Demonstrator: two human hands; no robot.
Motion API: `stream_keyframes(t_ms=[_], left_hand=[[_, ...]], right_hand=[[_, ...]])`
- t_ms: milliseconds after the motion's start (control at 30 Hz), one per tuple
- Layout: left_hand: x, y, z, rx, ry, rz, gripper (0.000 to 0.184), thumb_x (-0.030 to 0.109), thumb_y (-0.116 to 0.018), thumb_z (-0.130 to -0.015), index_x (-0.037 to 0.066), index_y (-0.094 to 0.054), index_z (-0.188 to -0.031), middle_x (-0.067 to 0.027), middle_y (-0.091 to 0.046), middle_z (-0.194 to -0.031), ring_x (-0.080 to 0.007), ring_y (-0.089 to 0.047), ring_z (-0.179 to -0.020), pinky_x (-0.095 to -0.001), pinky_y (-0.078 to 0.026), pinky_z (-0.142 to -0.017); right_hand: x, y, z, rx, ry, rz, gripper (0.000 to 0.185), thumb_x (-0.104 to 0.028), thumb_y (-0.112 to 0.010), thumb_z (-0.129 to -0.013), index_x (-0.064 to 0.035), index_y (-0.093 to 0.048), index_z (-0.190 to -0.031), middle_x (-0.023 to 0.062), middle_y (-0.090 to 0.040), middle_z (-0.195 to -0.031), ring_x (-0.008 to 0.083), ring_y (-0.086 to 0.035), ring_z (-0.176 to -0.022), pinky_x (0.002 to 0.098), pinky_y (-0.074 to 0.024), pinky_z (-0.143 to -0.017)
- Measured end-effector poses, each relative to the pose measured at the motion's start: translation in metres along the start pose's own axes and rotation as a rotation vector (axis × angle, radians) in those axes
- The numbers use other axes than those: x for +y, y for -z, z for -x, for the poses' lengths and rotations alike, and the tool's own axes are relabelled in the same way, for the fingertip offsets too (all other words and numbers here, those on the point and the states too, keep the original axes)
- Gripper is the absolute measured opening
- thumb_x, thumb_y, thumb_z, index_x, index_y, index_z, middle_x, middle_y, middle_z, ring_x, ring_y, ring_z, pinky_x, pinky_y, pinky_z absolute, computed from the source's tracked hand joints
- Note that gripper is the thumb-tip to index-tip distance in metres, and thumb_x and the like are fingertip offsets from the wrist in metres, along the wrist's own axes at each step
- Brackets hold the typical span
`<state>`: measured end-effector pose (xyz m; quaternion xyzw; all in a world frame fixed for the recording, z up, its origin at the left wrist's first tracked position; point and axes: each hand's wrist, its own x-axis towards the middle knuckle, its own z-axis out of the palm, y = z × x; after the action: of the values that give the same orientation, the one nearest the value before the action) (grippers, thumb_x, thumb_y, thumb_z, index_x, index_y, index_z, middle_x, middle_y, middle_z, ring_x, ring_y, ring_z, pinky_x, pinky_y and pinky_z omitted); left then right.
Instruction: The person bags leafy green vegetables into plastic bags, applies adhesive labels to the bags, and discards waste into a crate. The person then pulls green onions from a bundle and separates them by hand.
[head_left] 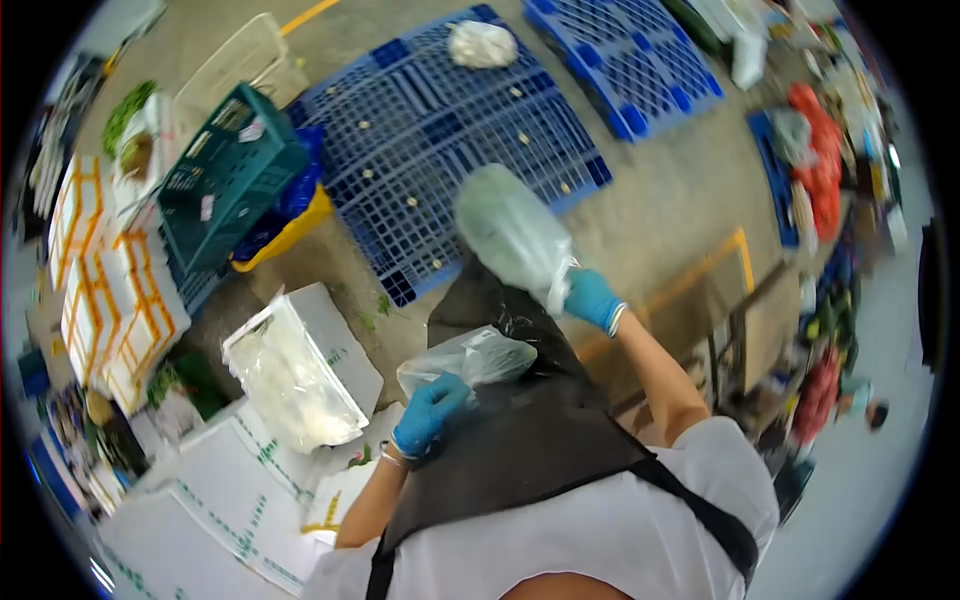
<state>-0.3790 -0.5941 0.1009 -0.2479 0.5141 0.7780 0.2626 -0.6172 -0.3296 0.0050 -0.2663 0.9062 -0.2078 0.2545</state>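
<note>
My right hand [594, 299], in a blue glove, grips the gathered neck of a clear plastic bag [512, 228] with a large, rounded, pale green bulk inside. That bag is held out in front of me, over the edge of a blue pallet. My left hand [432, 412], also gloved in blue, is closed at the near side of a second clear plastic bag [475, 357]. Something green shows through it, but its kind cannot be made out. This bag lies close against my black apron [520, 440].
A large blue pallet [455, 120] bears a whitish bag [482, 45]; another pallet [630, 55] lies beyond. At left are a green crate [230, 175], taped foam boxes [120, 310] and an open foam box [335, 345] with plastic lining. Red bags [822, 165] sit at right.
</note>
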Motion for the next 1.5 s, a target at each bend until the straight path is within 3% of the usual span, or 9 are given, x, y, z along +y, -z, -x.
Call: stream_keyframes(t_ms=[233,467,633,700,900,967,1100,1333,1500], left_hand=[[0.167,0.03,-0.073,0.207,-0.023,0.016,0.02,0.019,-0.056,-0.097,0.001,-0.064,-0.099,-0.003,-0.061,-0.098,-0.0126,-0.06,-0.093,-0.0272,-0.047,-0.089],[0.295,0.064,-0.111,0.435,-0.134,0.007,0.026,0.027,-0.065,-0.092,0.001,-0.064,-0.097,-0.0057,-0.066,-0.091,-0.0125,-0.06,-0.083,-0.0282,-0.048,-0.077],[0.378,0.125,-0.146,0.448,-0.154,0.0,0.027,0.028,-0.065,-0.092,0.002,-0.062,-0.097,-0.0045,-0.061,-0.093,-0.0103,-0.056,-0.084,-0.0264,-0.046,-0.076],[0.399,0.158,-0.174,0.463,-0.327,-0.05,0.03,0.031,-0.063,-0.093,0.002,-0.063,-0.099,-0.0078,-0.063,-0.088,-0.014,-0.057,-0.079,-0.0295,-0.048,-0.073],[0.532,0.263,-0.235,0.321,-0.449,-0.22,0.039,0.039,-0.062,-0.091,0.001,-0.063,-0.1,-0.0154,-0.063,-0.092,-0.0231,-0.06,-0.081,-0.0347,-0.048,-0.076],[0.582,0.293,-0.25,0.29,-0.495,-0.244,0.039,0.04,-0.062,-0.091,0.002,-0.063,-0.1,-0.0164,-0.064,-0.094,-0.025,-0.061,-0.083,-0.0358,-0.048,-0.078],[0.656,0.336,-0.312,0.35,-0.729,-0.201,0.033,0.036,-0.064,-0.089,0.003,-0.063,-0.098,-0.0141,-0.064,-0.09,-0.0249,-0.061,-0.083,-0.0363,-0.048,-0.077],[0.788,0.448,-0.421,0.49,-0.961,-0.242,0.027,0.03,-0.063,-0.09,0.005,-0.066,-0.098,-0.0135,-0.064,-0.093,-0.0303,-0.061,-0.085,-0.0368,-0.048,-0.083],[0.861,0.558,-0.437,1.031,-0.631,-0.247,0.025,0.027,-0.06,-0.091,0.006,-0.069,-0.102,-0.0158,-0.065,-0.099,-0.0306,-0.062,-0.092,-0.0385,-0.048,-0.085]], right_hand=[[0.082,0.116,-0.318,-0.055,-0.392,-0.384,0.031,-0.017,-0.069,-0.075,0.0038,-0.068,-0.098,0.0114,-0.069,-0.077,0.0196,-0.063,-0.065,0.0356,-0.0497,-0.06],[0.135,0.139,-0.496,-0.148,-0.31,-0.321,0.053,-0.024,-0.069,-0.079,0.0048,-0.058,-0.122,0.0178,-0.068,-0.102,0.0253,-0.066,-0.086,0.0361,-0.0505,-0.078],[-0.046,0.19,-0.557,-0.469,0.024,-0.256,0.05,-0.02,-0.063,-0.09,-0.0048,-0.051,-0.136,0.008,-0.064,-0.108,0.0139,-0.06,-0.091,0.0288,-0.0494,-0.079],[-0.143,0.213,-0.561,-0.527,-0.05,-0.565,0.05,-0.02,-0.062,-0.091,-0.0053,-0.05,-0.138,0.008,-0.063,-0.111,0.0124,-0.059,-0.091,0.0284,-0.049,-0.083],[-0.37,0.304,-0.575,-0.753,0.374,-0.473,0.078,-0.01,-0.076,-0.073,-0.0088,-0.042,-0.144,0.0091,-0.043,-0.147,0.0224,-0.044,-0.13,0.0357,-0.0358,-0.107],[-0.398,0.305,-0.601,-0.544,0.61,-0.256,0.07,-0.006,-0.068,-0.079,-0.0075,-0.042,-0.144,0.0103,-0.044,-0.146,0.0232,-0.044,-0.13,0.0357,-0.0345,-0.108],[-0.401,0.311,-0.693,-0.372,0.372,-0.469,0.049,-0.005,-0.048,-0.092,-0.0054,-0.047,-0.14,0.0099,-0.054,-0.131,0.0207,-0.051,-0.118,0.0293,-0.0393,-0.1],[-0.409,0.356,-0.912,-0.477,0.569,-0.208,0.032,-0.003,-0.058,-0.086,-0.0015,-0.059,-0.118,0.0109,-0.063,-0.107,0.021,-0.061,-0.096,0.0309,-0.0478,-0.085],[-0.451,0.417,-1.075,-0.538,0.429,-0.014,0.04,-0.015,-0.067,-0.085,-0.0047,-0.058,-0.122,0.0156,-0.064,-0.111,0.0242,-0.063,-0.1,0.0335,-0.048,-0.087]])
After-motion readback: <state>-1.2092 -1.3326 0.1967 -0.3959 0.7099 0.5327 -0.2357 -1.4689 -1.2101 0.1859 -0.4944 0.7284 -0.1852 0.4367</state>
